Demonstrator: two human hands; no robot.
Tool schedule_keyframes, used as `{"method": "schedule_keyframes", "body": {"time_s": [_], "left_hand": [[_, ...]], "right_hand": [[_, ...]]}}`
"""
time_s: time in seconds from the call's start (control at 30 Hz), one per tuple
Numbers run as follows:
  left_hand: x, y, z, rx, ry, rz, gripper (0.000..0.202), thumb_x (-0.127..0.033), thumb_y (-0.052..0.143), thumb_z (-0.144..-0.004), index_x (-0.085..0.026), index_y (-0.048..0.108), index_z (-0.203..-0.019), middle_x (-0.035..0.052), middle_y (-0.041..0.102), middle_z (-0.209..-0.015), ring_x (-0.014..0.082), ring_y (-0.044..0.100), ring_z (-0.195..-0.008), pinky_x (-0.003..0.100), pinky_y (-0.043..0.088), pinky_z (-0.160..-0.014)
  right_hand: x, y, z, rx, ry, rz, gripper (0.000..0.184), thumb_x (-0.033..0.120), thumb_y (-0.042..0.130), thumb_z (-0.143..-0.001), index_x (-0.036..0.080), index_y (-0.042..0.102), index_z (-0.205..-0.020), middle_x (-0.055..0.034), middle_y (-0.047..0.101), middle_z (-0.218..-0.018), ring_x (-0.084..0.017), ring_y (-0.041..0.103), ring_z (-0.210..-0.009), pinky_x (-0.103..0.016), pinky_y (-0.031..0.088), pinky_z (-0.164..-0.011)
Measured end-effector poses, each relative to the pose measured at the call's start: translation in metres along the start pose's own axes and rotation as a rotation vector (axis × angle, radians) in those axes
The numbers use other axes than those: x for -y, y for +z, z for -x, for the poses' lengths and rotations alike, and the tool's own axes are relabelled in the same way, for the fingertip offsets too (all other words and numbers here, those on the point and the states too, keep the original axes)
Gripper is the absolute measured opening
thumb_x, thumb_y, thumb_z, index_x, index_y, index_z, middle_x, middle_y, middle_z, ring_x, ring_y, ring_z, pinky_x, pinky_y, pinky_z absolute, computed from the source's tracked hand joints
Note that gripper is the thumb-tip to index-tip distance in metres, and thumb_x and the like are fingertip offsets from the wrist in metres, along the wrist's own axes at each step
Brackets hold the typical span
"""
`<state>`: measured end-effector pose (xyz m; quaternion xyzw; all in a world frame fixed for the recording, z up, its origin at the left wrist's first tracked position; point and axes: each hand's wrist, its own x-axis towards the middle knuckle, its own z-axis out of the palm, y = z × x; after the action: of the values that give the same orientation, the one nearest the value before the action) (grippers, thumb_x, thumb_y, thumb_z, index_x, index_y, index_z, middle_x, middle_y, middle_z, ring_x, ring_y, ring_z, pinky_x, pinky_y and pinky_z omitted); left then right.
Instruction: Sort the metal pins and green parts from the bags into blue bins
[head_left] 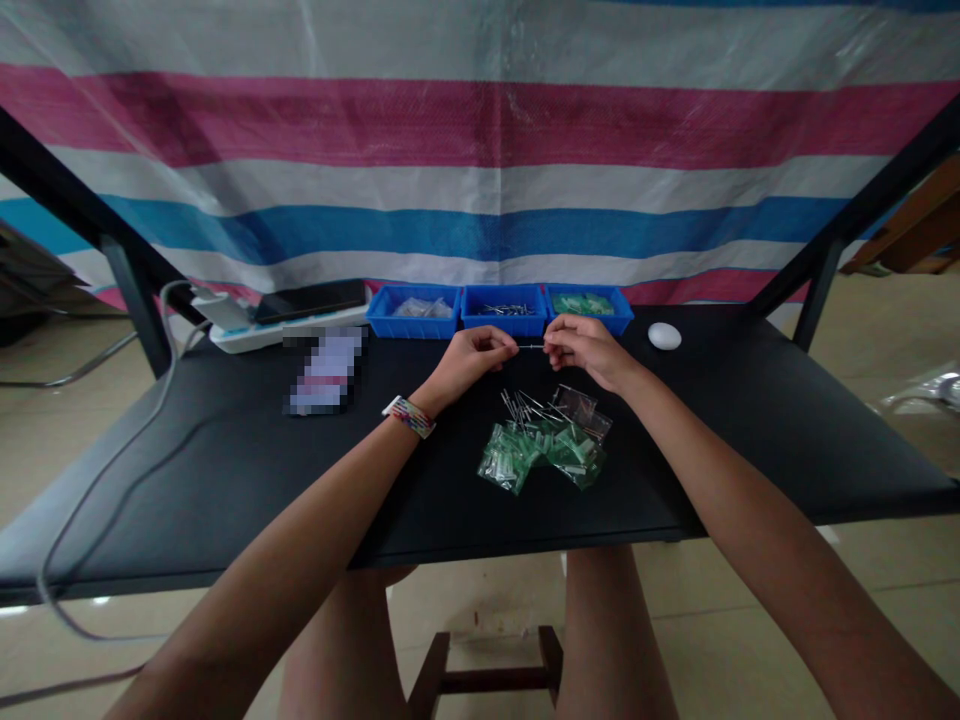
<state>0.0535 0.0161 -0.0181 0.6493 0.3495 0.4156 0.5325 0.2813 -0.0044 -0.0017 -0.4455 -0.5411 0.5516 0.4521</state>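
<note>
Between my two hands runs a thin metal rod (532, 347), level and just in front of the blue bins. My left hand (478, 355) pinches its left end between thumb and fingers. The right end sits in the closed fingertips of my right hand (583, 348). Below them on the black table lie several loose metal rods (525, 408). Green plastic packets (506, 460) with pale pieces inside are heaped beside the rods. A clear packet (585, 410) lies at the heap's right, partly over it.
Three blue bins stand along the back: one with clear bags (380, 327), one with metal rods (501, 325), one with green packets (619, 322). A white oval object (664, 336) lies right. At left are a power strip (232, 338), a phone (319, 300) and a cable (75, 510).
</note>
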Motion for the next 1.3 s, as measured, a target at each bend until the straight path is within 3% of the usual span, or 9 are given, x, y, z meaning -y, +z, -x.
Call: {"method": "schedule_keyframes", "body": {"time_s": [0.27, 0.53, 0.63, 0.77, 1.1, 1.3], "left_hand": [[0.0011, 0.0007, -0.0003, -0.009, 0.020, 0.018, 0.027, -0.035, 0.085, -0.074, -0.014, 0.071, -0.083, -0.0026, 0.060, -0.067, 0.0076, 0.052, -0.055, 0.021, 0.043, -0.055], [-0.0015, -0.0014, 0.0019, 0.007, 0.025, 0.050, 0.029, -0.032, 0.080, -0.077, -0.015, 0.069, -0.097, -0.0044, 0.058, -0.065, 0.0088, 0.053, -0.054, 0.021, 0.041, -0.054], [-0.0014, -0.0023, 0.0022, 0.024, -0.005, 0.089, 0.022, -0.037, 0.069, -0.085, -0.016, 0.067, -0.091, -0.0014, 0.060, -0.067, 0.0110, 0.056, -0.055, 0.023, 0.043, -0.054], [0.0007, -0.0018, 0.0005, 0.049, -0.030, 0.045, 0.035, -0.045, 0.059, -0.092, -0.015, 0.067, -0.076, 0.0014, 0.059, -0.063, 0.0118, 0.055, -0.055, 0.024, 0.044, -0.055], [-0.0026, -0.0008, 0.0028, 0.045, -0.019, -0.005, 0.031, -0.044, 0.073, -0.084, -0.015, 0.069, -0.075, -0.0004, 0.059, -0.062, 0.0102, 0.051, -0.056, 0.023, 0.039, -0.056], [-0.0043, 0.0000, 0.0039, 0.002, -0.017, -0.014, 0.031, -0.044, 0.077, -0.082, -0.015, 0.068, -0.076, -0.0013, 0.059, -0.062, 0.0093, 0.050, -0.055, 0.023, 0.038, -0.054]], "right_hand": [[-0.0010, 0.0034, 0.0017, 0.005, 0.009, 0.034, 0.026, 0.033, 0.084, -0.068, 0.018, 0.067, -0.080, -0.0018, 0.070, -0.076, -0.012, 0.063, -0.060, -0.023, 0.056, -0.054], [-0.0025, 0.0061, 0.0005, 0.015, -0.141, 0.047, 0.023, 0.028, 0.086, -0.066, 0.018, 0.067, -0.075, 0.0025, 0.063, -0.070, -0.010, 0.057, -0.055, -0.023, 0.050, -0.052], [-0.0026, 0.0061, 0.0002, 0.019, -0.172, 0.052, 0.023, 0.028, 0.086, -0.066, 0.017, 0.068, -0.075, 0.0023, 0.063, -0.071, -0.010, 0.057, -0.055, -0.024, 0.048, -0.052], [-0.0037, 0.0059, -0.0003, 0.017, -0.184, 0.049, 0.023, 0.027, 0.087, -0.066, 0.017, 0.068, -0.075, 0.0022, 0.064, -0.072, -0.010, 0.057, -0.056, -0.024, 0.048, -0.053], [-0.0069, 0.0040, -0.0021, 0.012, -0.207, 0.058, 0.022, 0.025, 0.087, -0.066, 0.017, 0.069, -0.076, 0.0011, 0.065, -0.076, -0.010, 0.057, -0.059, -0.024, 0.048, -0.054], [-0.0037, 0.0059, 0.0006, -0.002, -0.134, 0.021, 0.028, 0.026, 0.088, -0.065, 0.019, 0.070, -0.086, 0.0017, 0.067, -0.085, -0.009, 0.059, -0.059, -0.024, 0.052, -0.054]]}}
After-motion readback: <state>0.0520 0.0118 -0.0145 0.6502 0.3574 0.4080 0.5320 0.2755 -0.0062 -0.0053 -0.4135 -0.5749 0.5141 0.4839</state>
